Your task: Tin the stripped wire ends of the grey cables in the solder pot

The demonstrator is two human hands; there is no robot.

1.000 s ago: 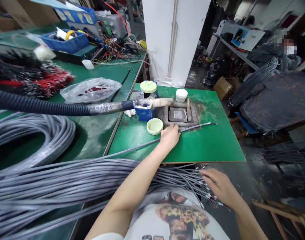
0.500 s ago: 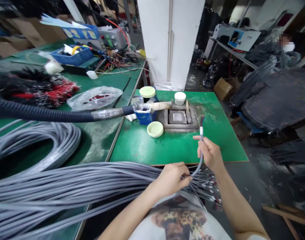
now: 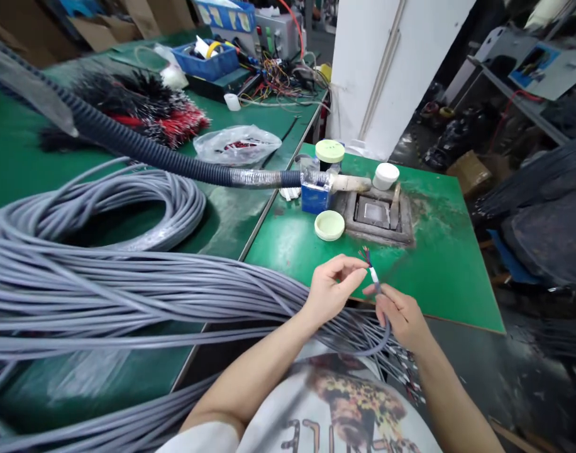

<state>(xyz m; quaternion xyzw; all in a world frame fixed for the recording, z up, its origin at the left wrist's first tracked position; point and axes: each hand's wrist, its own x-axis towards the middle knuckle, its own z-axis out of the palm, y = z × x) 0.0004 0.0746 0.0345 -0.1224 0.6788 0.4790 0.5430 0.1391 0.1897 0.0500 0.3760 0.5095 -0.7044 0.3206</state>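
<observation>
Both hands have moved together since the earlier frame: the left hand [image 3: 332, 290] has risen from the cable bundle to join the right hand [image 3: 401, 318] over the near edge of the green work board [image 3: 439, 270].

**Grip state.** The right hand is closed around the grey sheathed cable [image 3: 385, 336], just below its end. The left hand's thumb and fingers are extended toward the white band [image 3: 373, 274] on that cable. Whether they are pinching it cannot be determined from this view.

**Item position.** The cable end stands tilted upward above the board, in front of the square metal pot [image 3: 375, 212] in its grey frame. Fine coloured conductors [image 3: 365, 255] protrude from the tip. The cable curves down to the large grey cable bundle [image 3: 127, 296].

**Handling.** The cable appears light and flexible, but its bundled length may drag on it. Hold it on the sheath or at the band. The exposed conductors appear fragile and should not be used as a grip point.

**Surroundings.** A pale green lid [image 3: 329, 225], a white jar [image 3: 385, 176], and a blue tin [image 3: 315, 198] stand on the board. A corrugated black hose [image 3: 175, 160] runs across from the adjacent bench.
</observation>
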